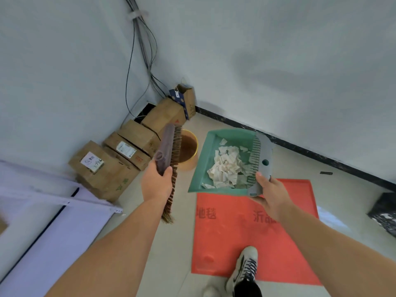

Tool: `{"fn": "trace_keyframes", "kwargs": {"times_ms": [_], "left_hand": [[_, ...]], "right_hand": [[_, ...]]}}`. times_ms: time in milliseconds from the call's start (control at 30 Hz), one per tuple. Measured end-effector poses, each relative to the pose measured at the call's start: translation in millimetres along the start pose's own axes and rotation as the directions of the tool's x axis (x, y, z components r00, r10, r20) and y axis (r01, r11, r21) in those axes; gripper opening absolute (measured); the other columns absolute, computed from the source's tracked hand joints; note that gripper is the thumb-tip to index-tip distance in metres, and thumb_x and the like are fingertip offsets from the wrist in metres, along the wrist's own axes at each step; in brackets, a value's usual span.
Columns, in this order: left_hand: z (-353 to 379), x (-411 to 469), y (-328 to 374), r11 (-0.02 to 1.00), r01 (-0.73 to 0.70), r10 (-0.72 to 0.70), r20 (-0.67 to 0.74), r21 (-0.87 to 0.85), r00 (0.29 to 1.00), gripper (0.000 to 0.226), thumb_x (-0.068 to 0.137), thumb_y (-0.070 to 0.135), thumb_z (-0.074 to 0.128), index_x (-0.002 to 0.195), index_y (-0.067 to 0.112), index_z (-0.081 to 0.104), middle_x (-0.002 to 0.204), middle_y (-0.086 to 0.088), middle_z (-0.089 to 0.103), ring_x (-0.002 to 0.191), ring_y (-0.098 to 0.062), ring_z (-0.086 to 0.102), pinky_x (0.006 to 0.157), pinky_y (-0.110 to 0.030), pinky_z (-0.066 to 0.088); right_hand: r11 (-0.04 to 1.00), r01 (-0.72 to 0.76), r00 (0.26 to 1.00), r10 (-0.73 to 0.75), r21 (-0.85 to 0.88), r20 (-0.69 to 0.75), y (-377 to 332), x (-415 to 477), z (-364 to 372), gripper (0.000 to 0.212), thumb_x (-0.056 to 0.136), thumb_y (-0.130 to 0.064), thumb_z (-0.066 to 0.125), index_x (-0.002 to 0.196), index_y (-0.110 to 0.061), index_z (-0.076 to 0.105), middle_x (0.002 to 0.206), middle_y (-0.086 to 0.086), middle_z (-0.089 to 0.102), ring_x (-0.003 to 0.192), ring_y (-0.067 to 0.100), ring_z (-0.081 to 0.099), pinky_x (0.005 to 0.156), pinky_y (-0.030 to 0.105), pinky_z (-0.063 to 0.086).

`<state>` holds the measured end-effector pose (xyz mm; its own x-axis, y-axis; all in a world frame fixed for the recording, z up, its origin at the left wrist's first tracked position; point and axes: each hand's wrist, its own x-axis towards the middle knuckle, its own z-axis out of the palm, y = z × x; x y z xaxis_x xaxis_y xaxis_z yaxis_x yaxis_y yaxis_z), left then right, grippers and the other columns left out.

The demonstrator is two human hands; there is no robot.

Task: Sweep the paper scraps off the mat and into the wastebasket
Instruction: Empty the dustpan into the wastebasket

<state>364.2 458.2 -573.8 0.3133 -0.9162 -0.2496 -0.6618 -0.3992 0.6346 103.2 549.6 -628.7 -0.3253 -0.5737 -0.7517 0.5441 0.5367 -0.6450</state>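
Both bare forearms are stretched forward and held raised. The left hand point(156, 183) is closed around a brush point(169, 166), thumb laid across its back, knuckles turned outward. The right hand point(271, 195) is clamped on a dustpan point(205, 166) at its grey rear edge, thumb on top, fingers hidden beneath.

A storeroom or back-office corner is showing here: taped cardboard boxes point(111, 166) are piling along the bare white wall point(278, 61), loose cables point(145, 52) are hanging down the corner, over a tiled floor point(353, 202).
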Motion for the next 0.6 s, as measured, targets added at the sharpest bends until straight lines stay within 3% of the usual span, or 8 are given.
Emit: {"fn": "trace_keyframes", "kwargs": {"times_ms": [133,300,467,600], "left_hand": [[8.0,35.4,4.7,0.999,0.031,-0.031,-0.032,0.015,0.999,0.037,0.09,0.028,0.06,0.125,0.016,0.054,0.115,-0.007,0.064,0.104,-0.027,0.059,0.082,-0.035,0.045],[27.8,92.3,-2.1,0.995,0.103,-0.102,-0.039,0.016,0.994,0.038,0.091,0.029,0.059,0.126,0.017,0.052,0.119,-0.007,0.063,0.106,-0.028,0.058,0.086,-0.036,0.044],[53.9,163.6,-26.1,0.991,0.134,-0.133,-0.019,0.016,0.991,0.034,0.09,0.029,0.059,0.122,0.018,0.053,0.115,-0.006,0.062,0.096,-0.021,0.055,0.081,-0.034,0.044],[88.2,231.5,-58.0,0.983,0.181,-0.182,0.046,0.02,0.982,0.04,0.089,0.031,0.061,0.127,0.022,0.051,0.116,-0.005,0.063,0.1,-0.025,0.059,0.088,-0.042,0.05]], "right_hand": [[0.995,-0.001,0.998,0.007,-0.098,0.057,-16.1,38.7,38.3,0.02,0.1,-0.021,0.057,0.117,-0.01,0.06,0.11,0.01,0.072,0.098,0.028,0.071,0.076,0.043,0.059],[0.968,-0.042,0.996,0.058,-0.247,0.061,-16.9,99.3,87.6,0.021,0.099,-0.027,0.059,0.114,-0.012,0.061,0.108,0.009,0.073,0.094,0.026,0.073,0.076,0.042,0.061],[0.943,-0.114,0.993,0.12,-0.312,-0.001,-2.7,160.4,142.5,0.023,0.099,-0.028,0.059,0.114,-0.011,0.06,0.11,0.01,0.07,0.095,0.027,0.071,0.069,0.039,0.061],[0.935,-0.189,0.982,0.174,-0.299,-0.076,19.7,216.2,187.2,0.022,0.099,-0.025,0.058,0.115,-0.01,0.059,0.109,0.012,0.069,0.094,0.028,0.07,0.069,0.04,0.061]]}}
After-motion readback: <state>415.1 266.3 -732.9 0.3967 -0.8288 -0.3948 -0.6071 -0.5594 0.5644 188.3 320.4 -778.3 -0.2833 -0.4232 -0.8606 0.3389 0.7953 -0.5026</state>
